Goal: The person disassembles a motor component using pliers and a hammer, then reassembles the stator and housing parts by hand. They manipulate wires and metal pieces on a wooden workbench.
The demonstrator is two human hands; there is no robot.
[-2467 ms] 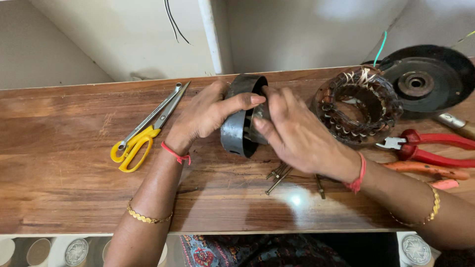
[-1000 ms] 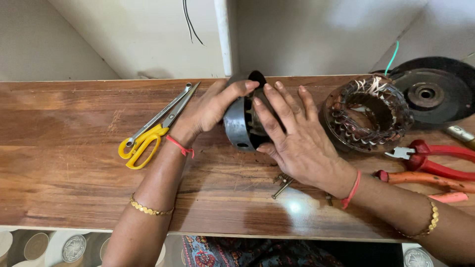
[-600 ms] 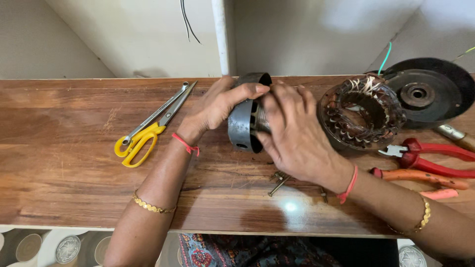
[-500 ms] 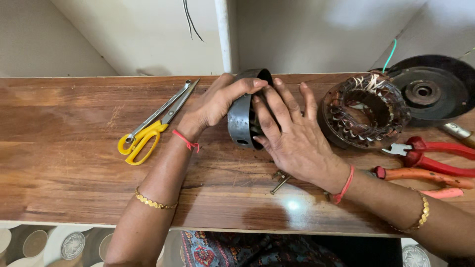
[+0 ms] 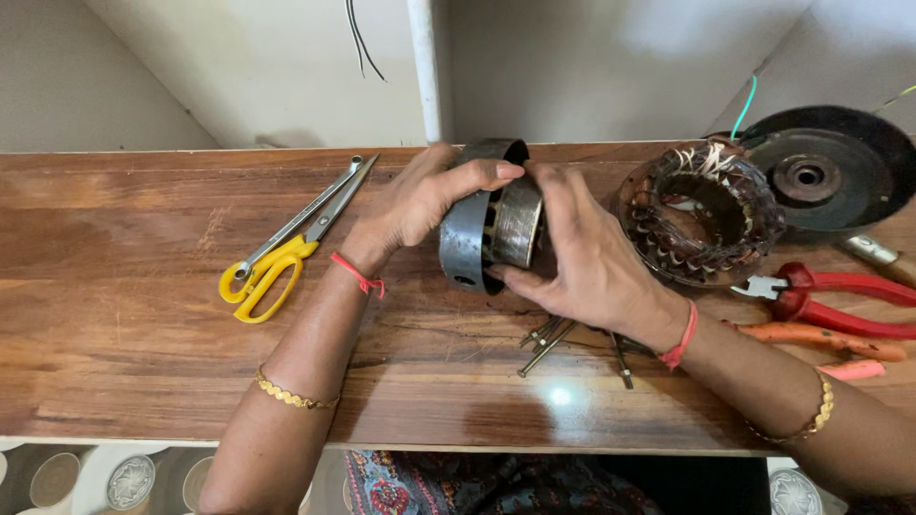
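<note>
— Which step is in hand here?

— A fitting step, I'd judge. Both hands are on one assembly at the far middle of the table (image 5: 143, 315): a dark metal ring housing (image 5: 465, 243) stood on edge, with a lighter laminated core (image 5: 518, 221) set into its open side.

— How is each grip closed?

— The left hand (image 5: 410, 202) curls over the top of the housing, thumb across its rim — closed on it, steadying it. The right hand (image 5: 582, 257) wraps the core side, fingers spread over its face and thumb beneath, so it has hold of the core and the ring's lower edge together.

— Is the core seated?

— It looks only partly in; a good part of its width stands out of the ring. Whether it sits square I cannot tell, since the right palm hides the far face.

— What does the next move call for?

— As a judgement: even pressure along the axis, the left hand bracing the ring so it neither rolls nor tips.

— And what lies around?

— Loose long screws (image 5: 546, 339) just in front of the housing, a copper-wound stator (image 5: 701, 210) to the right, a dark round cover (image 5: 825, 172) behind that, red pliers (image 5: 830, 296), and yellow-handled scissors (image 5: 286, 243) to the left.
</note>
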